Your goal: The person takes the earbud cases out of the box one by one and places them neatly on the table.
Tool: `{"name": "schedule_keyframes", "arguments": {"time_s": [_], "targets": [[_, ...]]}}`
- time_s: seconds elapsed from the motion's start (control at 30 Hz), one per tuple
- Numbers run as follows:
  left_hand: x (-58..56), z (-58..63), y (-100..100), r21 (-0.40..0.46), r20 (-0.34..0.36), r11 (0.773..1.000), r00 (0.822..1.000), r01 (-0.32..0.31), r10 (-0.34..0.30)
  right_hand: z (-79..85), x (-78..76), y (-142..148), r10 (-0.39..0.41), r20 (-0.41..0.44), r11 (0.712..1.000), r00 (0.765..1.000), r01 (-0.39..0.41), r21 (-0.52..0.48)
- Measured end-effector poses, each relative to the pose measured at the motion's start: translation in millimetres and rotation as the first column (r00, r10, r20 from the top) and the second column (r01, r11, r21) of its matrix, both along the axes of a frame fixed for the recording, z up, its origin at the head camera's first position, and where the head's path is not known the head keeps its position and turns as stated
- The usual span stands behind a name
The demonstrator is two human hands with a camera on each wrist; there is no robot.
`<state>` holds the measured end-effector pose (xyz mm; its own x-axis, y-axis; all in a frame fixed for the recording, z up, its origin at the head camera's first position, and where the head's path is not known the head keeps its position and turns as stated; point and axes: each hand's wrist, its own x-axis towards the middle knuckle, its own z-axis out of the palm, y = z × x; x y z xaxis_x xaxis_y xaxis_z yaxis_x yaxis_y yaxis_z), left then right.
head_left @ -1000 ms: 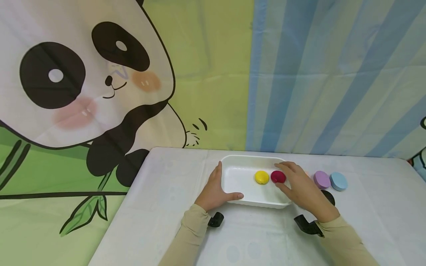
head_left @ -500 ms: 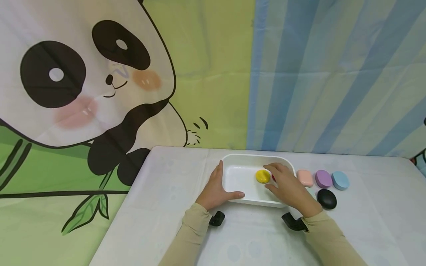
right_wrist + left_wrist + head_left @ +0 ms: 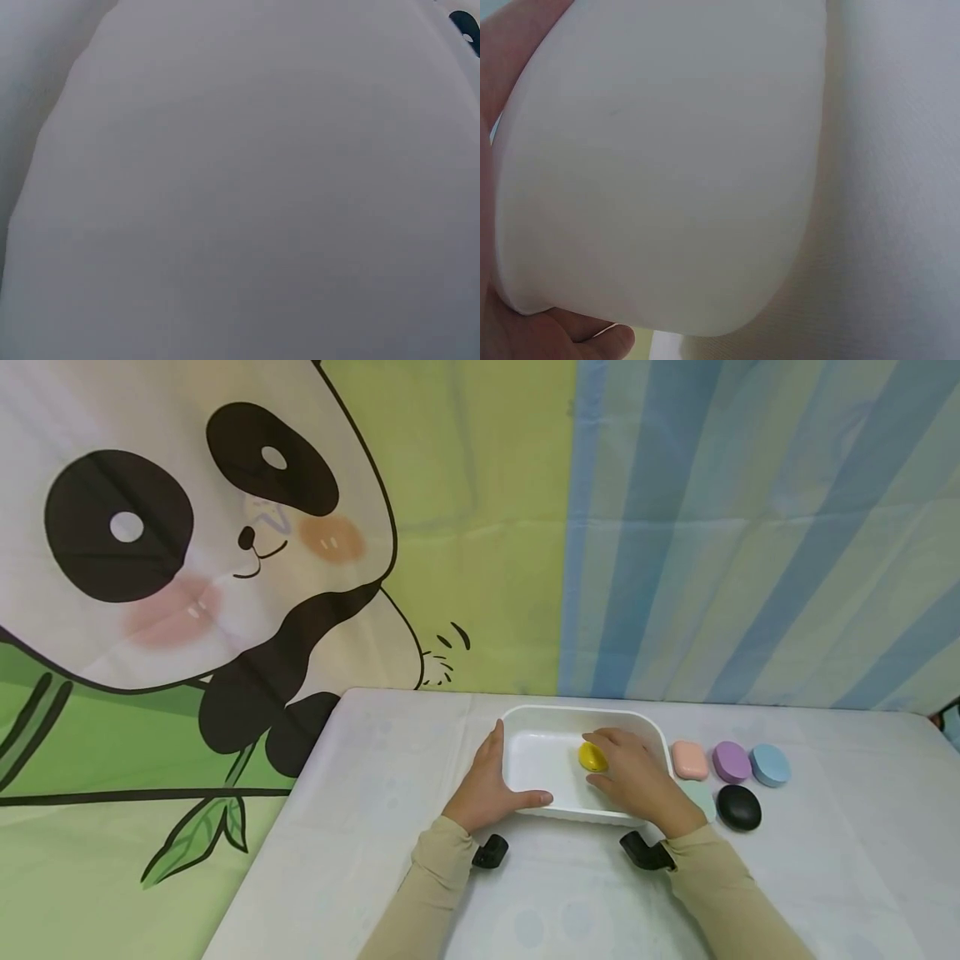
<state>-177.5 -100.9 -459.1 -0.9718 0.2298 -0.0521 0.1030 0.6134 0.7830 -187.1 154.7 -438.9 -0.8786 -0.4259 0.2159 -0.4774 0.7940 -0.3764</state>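
Note:
A white rectangular tray sits on the table. My left hand holds its left end, with the thumb over the near rim and the fingers along the side. In the left wrist view, the tray's outer wall fills most of the picture and fingertips curl at its lower corner. My right hand reaches over the tray's right part, thumb and fingers spread on either side of a glossy yellow round disc. A dark red round disc is hidden under that hand.
Right of the tray lie a peach rounded square, a purple disc, a light blue disc, a black domed disc and a pale green piece, partly covered by the right wrist. A panda-print cloth hangs behind the table.
My right hand has moved left, from around the red disc to around the yellow one, covering the red. The peach and green pieces have come into view. My left hand stays put.

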Motion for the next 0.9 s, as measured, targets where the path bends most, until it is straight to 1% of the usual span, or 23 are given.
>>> {"name": "schedule_keyframes", "arguments": {"time_s": [0.2, 0.3, 0.53, 0.77, 0.9], "targets": [[-0.2, 0.2, 0.1, 0.003, 0.004, 1.0, 1.0, -0.001, 0.001, -1.5, -0.6, -3.8, -0.023, 0.053, 1.0, 0.998, 0.022, 0.021], [-0.9, -0.1, 0.0, 0.006, -0.001, 1.0, 1.0, 0.002, -0.002, -2.8, -1.0, -4.7, -0.034, 0.064, 0.999, 0.997, 0.032, 0.032], [-1.7, -0.7, -0.3, 0.009, -0.01, 1.0, 1.0, 0.003, -0.003, -5.4, -3.3, -7.1, -0.072, 0.082, 0.99, 0.994, 0.062, 0.124], [-0.3, -0.6, -0.5, 0.0, 0.006, 1.0, 1.0, 0.001, -0.001, -8.2, -3.0, -6.1, -0.071, 0.052, 0.988, 0.996, 0.063, 0.141], [0.2, 0.3, -0.4, -0.006, 0.009, 1.0, 1.0, -0.001, 0.001, -9.3, -3.6, -6.0, -0.084, 0.035, 0.987, 0.996, 0.078, 0.14]]}}
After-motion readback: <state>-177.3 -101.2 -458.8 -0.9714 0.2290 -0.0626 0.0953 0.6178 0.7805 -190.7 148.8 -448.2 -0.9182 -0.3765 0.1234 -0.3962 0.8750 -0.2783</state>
